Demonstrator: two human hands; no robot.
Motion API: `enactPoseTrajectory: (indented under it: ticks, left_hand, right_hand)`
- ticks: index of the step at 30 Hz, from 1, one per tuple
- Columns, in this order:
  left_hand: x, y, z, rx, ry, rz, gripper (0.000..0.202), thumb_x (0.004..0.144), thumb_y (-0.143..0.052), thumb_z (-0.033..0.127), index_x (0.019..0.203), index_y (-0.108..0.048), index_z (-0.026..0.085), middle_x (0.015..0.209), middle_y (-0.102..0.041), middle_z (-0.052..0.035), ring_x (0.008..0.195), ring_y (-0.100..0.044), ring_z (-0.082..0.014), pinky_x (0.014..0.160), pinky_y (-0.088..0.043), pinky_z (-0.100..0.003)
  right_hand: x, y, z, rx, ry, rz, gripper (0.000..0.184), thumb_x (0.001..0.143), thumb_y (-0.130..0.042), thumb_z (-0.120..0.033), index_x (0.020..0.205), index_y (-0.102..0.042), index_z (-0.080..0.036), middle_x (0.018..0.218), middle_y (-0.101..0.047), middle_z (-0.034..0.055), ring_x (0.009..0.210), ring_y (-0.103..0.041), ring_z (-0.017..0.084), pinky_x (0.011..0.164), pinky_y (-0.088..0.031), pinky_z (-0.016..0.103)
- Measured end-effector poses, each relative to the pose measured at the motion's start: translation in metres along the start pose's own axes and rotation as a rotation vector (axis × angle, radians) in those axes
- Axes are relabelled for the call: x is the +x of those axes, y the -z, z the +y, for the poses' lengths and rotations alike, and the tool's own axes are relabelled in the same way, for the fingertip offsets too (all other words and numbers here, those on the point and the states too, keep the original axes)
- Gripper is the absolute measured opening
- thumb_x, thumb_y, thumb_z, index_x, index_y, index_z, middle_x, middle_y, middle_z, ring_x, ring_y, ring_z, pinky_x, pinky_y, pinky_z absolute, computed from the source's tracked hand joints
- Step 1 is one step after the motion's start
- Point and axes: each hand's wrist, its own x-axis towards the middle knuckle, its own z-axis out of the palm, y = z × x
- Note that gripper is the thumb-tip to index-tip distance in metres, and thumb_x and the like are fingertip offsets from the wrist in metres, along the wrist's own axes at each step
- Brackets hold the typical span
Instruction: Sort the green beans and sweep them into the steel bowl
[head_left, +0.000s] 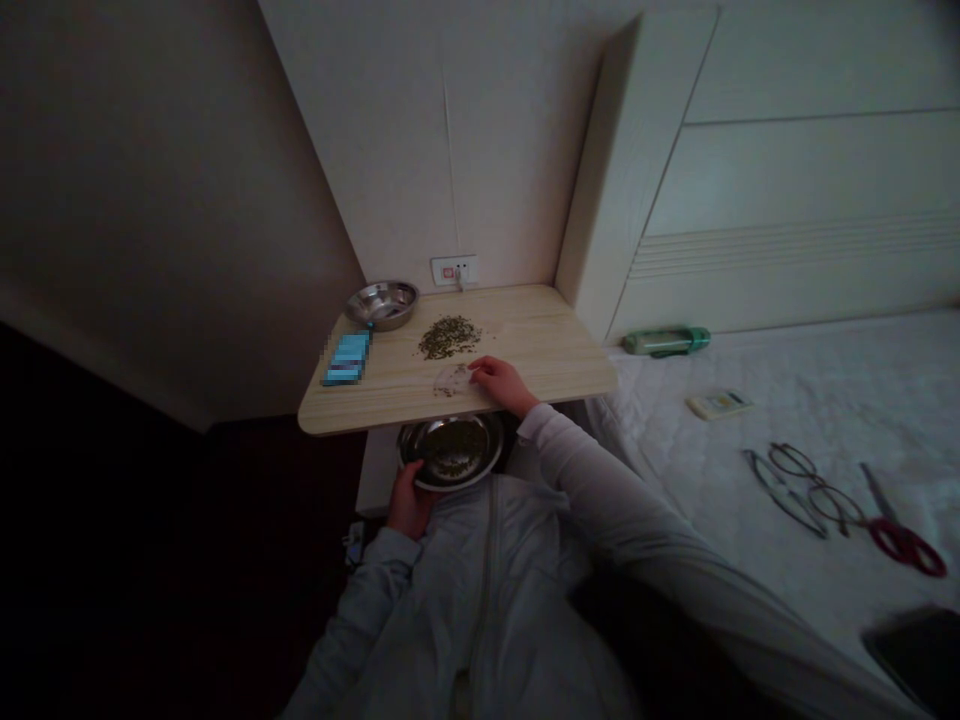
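Observation:
My left hand [410,503] grips the near-left rim of a shiny metal bowl [491,455], thumb over the edge. The bowl is held just below the table's front edge, with small greenish grains in its bottom. On the wooden table my right hand [501,384] has its fingers closed at the right edge of a thin, see-through, roundish piece [452,379]. A few dark grains lie on or under this piece; I cannot tell which. Behind it is a loose pile of small green and dark grains [448,337], with some scattered around it.
A second metal bowl [384,304] and a phone [348,357] are on the table's left side. A wall socket [454,270] holds a plug. On the bed lie a green bottle [666,341], a pale remote [718,404], glasses [816,476] and red-handled scissors [906,547].

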Motion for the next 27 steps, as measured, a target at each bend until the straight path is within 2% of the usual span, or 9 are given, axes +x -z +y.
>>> enactPoseTrajectory:
  ticks: [5,11,17,27]
  left_hand:
    - [-0.0034,-0.0047,0.0012,-0.005,0.030,0.034,0.014,0.068,-0.049,0.015,0.078,-0.059,0.015,0.074,-0.064,-0.0039,0.087,-0.058,-0.0204,0.070,-0.049,-0.032]
    - [-0.0024,-0.0041,0.0008,-0.009,0.021,0.003,0.015,0.068,-0.047,0.015,0.077,-0.060,0.016,0.077,-0.064,-0.0042,0.090,-0.057,-0.0204,0.071,-0.049,-0.033]
    - [-0.0037,-0.0053,0.0014,0.007,0.012,0.021,0.011,0.067,-0.048,0.015,0.072,-0.059,0.015,0.074,-0.064,-0.0056,0.091,-0.056,-0.0223,0.071,-0.049,-0.034]
    - [-0.0045,-0.0058,0.0019,0.003,0.009,0.006,0.013,0.067,-0.049,0.015,0.076,-0.059,0.016,0.077,-0.065,-0.0044,0.093,-0.055,-0.0218,0.072,-0.048,-0.033]
  right_hand:
    - [0.0005,-0.0011,0.0014,0.005,0.015,0.024,0.022,0.069,-0.045,-0.016,0.087,-0.057,-0.016,0.068,-0.062,-0.0015,0.065,-0.054,0.010,0.066,-0.040,0.023]
    - [0.0008,-0.0014,0.0023,-0.063,0.024,0.022,0.022,0.070,-0.046,-0.018,0.088,-0.058,-0.016,0.069,-0.062,-0.0008,0.065,-0.054,0.010,0.065,-0.040,0.023]
    - [-0.0011,0.0005,-0.0006,-0.054,0.006,-0.004,0.022,0.069,-0.046,-0.018,0.087,-0.059,-0.017,0.066,-0.062,-0.0020,0.061,-0.052,0.010,0.062,-0.040,0.022]
    - [-0.0001,0.0002,0.0007,-0.014,0.004,-0.014,0.022,0.069,-0.046,-0.016,0.086,-0.058,-0.016,0.066,-0.061,-0.0023,0.061,-0.052,0.009,0.062,-0.039,0.022]
